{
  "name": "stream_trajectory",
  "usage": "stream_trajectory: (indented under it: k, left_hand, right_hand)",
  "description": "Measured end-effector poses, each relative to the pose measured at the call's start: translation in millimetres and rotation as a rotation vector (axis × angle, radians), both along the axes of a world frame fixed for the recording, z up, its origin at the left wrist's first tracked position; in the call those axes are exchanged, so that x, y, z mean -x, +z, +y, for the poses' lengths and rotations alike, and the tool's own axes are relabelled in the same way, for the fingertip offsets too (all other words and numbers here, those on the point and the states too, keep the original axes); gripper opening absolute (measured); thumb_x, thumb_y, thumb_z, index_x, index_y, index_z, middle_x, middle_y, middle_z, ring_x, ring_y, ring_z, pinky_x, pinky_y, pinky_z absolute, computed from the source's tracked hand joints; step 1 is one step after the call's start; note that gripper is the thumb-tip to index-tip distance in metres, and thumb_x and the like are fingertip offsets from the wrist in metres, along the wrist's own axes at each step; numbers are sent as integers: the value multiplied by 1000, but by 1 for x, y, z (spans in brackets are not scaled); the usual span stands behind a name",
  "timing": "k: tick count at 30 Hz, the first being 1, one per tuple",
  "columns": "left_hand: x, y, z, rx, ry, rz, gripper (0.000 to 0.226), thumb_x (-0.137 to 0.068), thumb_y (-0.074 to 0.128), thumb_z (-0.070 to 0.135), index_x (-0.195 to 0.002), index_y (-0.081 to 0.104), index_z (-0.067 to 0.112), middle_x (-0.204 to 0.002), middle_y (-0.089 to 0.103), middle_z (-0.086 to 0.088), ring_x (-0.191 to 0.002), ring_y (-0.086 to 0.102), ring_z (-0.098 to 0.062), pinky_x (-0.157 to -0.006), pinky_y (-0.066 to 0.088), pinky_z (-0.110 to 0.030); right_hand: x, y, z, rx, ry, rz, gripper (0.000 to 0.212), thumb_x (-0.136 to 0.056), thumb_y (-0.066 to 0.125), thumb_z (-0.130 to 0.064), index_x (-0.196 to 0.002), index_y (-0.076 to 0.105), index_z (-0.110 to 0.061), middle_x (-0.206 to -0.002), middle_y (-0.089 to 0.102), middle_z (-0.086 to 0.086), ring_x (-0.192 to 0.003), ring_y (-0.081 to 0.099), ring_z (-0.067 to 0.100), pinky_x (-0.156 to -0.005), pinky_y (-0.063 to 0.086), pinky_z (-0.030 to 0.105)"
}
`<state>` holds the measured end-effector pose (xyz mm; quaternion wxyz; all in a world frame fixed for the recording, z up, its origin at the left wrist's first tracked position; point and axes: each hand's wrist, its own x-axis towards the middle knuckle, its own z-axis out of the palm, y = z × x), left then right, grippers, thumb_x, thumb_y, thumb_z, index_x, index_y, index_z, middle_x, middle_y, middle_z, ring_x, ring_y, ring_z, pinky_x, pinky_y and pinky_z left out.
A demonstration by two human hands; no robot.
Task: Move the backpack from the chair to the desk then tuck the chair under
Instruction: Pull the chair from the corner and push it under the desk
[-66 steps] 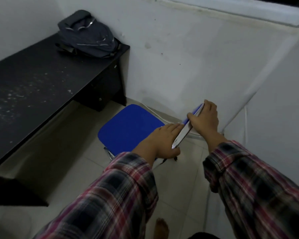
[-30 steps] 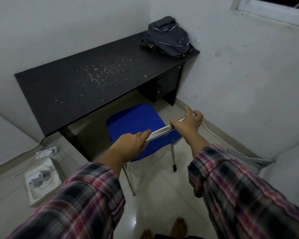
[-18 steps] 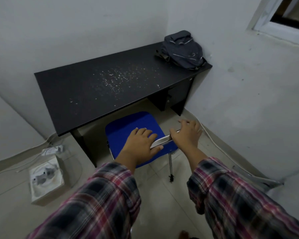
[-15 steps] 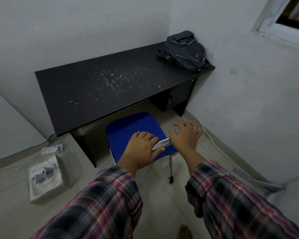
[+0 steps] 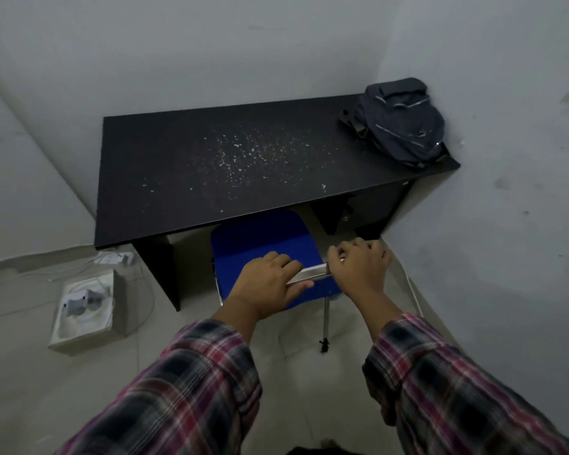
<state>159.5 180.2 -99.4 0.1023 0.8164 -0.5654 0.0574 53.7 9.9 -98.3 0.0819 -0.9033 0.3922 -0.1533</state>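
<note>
The dark grey backpack (image 5: 403, 121) lies on the far right corner of the black desk (image 5: 184, 178), against the wall. The blue chair (image 5: 263, 239) stands in the desk's opening, the front of its seat under the desk edge. My left hand (image 5: 270, 285) and my right hand (image 5: 360, 269) both grip the top of the chair's backrest, whose metal rail shows between them. One chrome rear leg (image 5: 326, 320) is visible below the seat; the other legs are hidden.
A drawer unit (image 5: 365, 208) sits under the desk's right side, close to the chair. A white box with plugs and cables (image 5: 86, 310) lies on the tiled floor at left. Walls close in on the right and behind. Pale flecks dot the desk top.
The chair has slid forward from the open floor into the desk's opening, its seat now partly under the top. Both hands stayed on the backrest. The backpack has not moved.
</note>
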Motion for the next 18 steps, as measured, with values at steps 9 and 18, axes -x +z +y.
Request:
stream_trajectory:
  k: [9,18]
  left_hand:
    - [36,-8,-40,145,461,-10,48,-89,39,63,-112,64,30,-120,63,-3,-105,59,-28,-88,45,-44]
    - [69,-16,-50,259,774,269,44,-96,37,50,-136,47,39,-156,26,-9,-141,26,-36,-106,32,-60]
  right_hand:
    - [32,-10,-92,-211,371,-219,63,-82,39,-74,-111,60,-22,-116,51,5,-109,45,25,-86,46,36]
    - [22,-26,-92,-88,424,-246,46,-93,39,-54,-124,59,-27,-132,41,13,-115,42,31,-98,40,53]
